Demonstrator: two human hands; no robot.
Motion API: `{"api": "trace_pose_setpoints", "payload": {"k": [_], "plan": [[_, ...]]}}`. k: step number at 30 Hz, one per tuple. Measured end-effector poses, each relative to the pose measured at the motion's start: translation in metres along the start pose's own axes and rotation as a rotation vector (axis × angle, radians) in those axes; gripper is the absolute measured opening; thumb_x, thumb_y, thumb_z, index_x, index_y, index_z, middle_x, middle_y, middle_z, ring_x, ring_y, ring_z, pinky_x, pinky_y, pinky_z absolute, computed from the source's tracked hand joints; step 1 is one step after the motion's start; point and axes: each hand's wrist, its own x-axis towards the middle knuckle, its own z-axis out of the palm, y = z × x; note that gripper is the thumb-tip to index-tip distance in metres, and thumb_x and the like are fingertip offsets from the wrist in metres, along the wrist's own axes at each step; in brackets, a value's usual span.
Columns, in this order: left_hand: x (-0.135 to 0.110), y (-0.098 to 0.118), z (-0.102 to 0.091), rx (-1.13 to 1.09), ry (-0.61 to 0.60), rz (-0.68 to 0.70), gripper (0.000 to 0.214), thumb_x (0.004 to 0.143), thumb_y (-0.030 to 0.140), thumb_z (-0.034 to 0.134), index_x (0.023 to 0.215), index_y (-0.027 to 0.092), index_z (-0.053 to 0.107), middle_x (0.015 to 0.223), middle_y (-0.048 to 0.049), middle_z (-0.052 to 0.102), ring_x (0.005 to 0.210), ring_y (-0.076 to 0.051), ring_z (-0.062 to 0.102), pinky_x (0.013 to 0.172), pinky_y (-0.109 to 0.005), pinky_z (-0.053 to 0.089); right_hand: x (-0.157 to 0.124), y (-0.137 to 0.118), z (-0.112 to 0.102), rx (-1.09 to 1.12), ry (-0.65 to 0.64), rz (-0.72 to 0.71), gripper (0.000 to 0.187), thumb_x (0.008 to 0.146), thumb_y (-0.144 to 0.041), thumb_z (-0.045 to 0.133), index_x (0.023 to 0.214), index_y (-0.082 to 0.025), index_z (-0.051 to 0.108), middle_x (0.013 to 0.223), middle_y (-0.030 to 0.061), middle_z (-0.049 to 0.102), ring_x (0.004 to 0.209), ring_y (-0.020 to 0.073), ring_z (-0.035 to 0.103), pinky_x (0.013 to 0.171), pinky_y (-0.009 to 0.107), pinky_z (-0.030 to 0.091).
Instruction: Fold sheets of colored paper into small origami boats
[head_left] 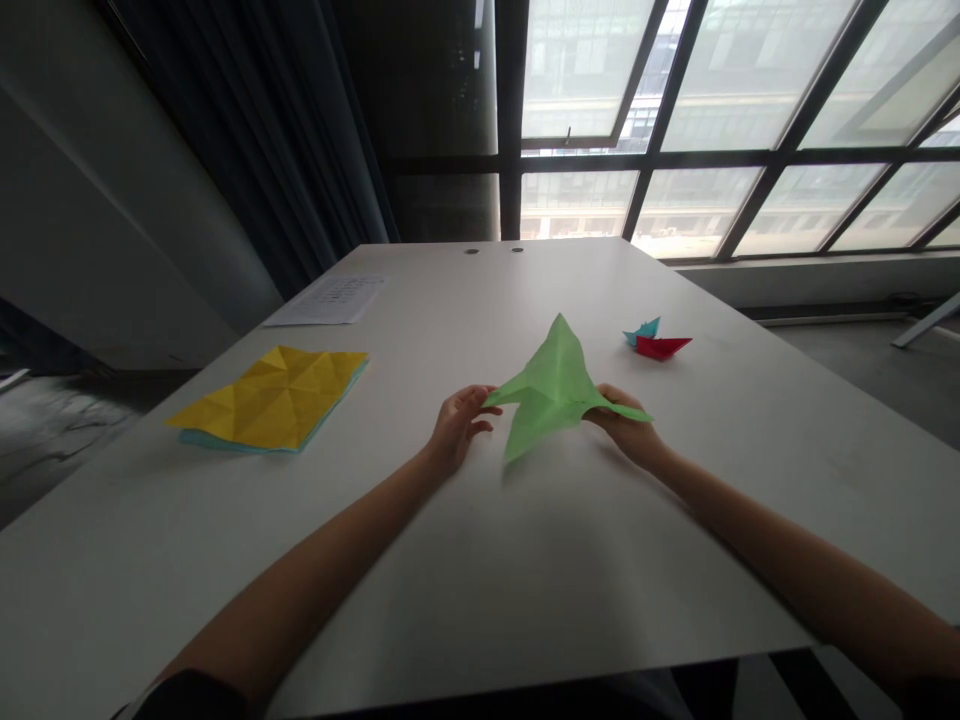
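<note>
A green sheet of paper, partly folded into pointed flaps, is held just above the white table at its middle. My left hand pinches the paper's left corner with curled fingers. On the other side my right hand grips the right flap from below, its fingers closed on the paper.
A creased yellow sheet lies on a teal sheet at the left. A white printed page lies further back left. Two small folded paper pieces, one red and one teal, sit at the right. Large windows stand behind the table.
</note>
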Motion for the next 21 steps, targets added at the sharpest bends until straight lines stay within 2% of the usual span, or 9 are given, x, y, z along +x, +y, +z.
{"api": "trace_pose_setpoints", "payload": {"k": [4, 8, 13, 17, 21], "plan": [[0.006, 0.009, -0.008, 0.126, -0.012, -0.103, 0.037, 0.062, 0.043, 0.069, 0.084, 0.015, 0.06, 0.086, -0.0045, 0.062, 0.066, -0.013, 0.061, 0.05, -0.02, 0.044, 0.003, 0.006, -0.007, 0.005, -0.053, -0.003, 0.017, 0.069, -0.03, 0.067, 0.081, -0.021, 0.059, 0.078, 0.0003, 0.063, 0.074, 0.0146, 0.058, 0.069, 0.029, 0.048], [0.008, 0.015, -0.009, 0.239, -0.115, -0.23, 0.035, 0.056, 0.035, 0.075, 0.08, 0.013, 0.06, 0.079, -0.0041, 0.062, 0.069, -0.012, 0.06, 0.053, -0.019, 0.045, 0.001, 0.005, -0.007, 0.127, -0.125, 0.021, 0.015, 0.073, -0.031, 0.064, 0.084, -0.021, 0.06, 0.082, 0.0013, 0.064, 0.081, 0.0154, 0.059, 0.078, 0.032, 0.048], [0.005, 0.031, -0.009, 0.246, -0.243, -0.35, 0.049, 0.062, 0.056, 0.064, 0.089, 0.014, 0.061, 0.086, -0.0077, 0.063, 0.068, -0.016, 0.06, 0.051, -0.023, 0.047, -0.001, 0.001, -0.006, 0.179, -0.214, 0.036, 0.015, 0.074, -0.031, 0.063, 0.083, -0.019, 0.061, 0.08, 0.0023, 0.063, 0.081, 0.0152, 0.059, 0.077, 0.031, 0.047], [0.001, 0.043, -0.007, 0.491, -0.381, -0.383, 0.05, 0.06, 0.049, 0.068, 0.095, 0.015, 0.06, 0.089, -0.0084, 0.065, 0.071, -0.016, 0.061, 0.056, -0.022, 0.044, -0.002, 0.0, -0.006, 0.171, -0.277, 0.053, 0.019, 0.072, -0.035, 0.063, 0.081, -0.018, 0.061, 0.078, 0.0033, 0.061, 0.079, 0.0166, 0.058, 0.073, 0.031, 0.047], [-0.004, 0.051, -0.002, 0.67, -0.514, -0.344, 0.041, 0.063, 0.052, 0.063, 0.078, 0.014, 0.064, 0.077, -0.0055, 0.065, 0.069, -0.016, 0.059, 0.058, -0.022, 0.043, -0.004, 0.0, -0.006, 0.166, -0.336, 0.029, 0.02, 0.073, -0.037, 0.062, 0.08, -0.018, 0.061, 0.077, 0.0033, 0.06, 0.076, 0.0161, 0.056, 0.068, 0.029, 0.046]]}}
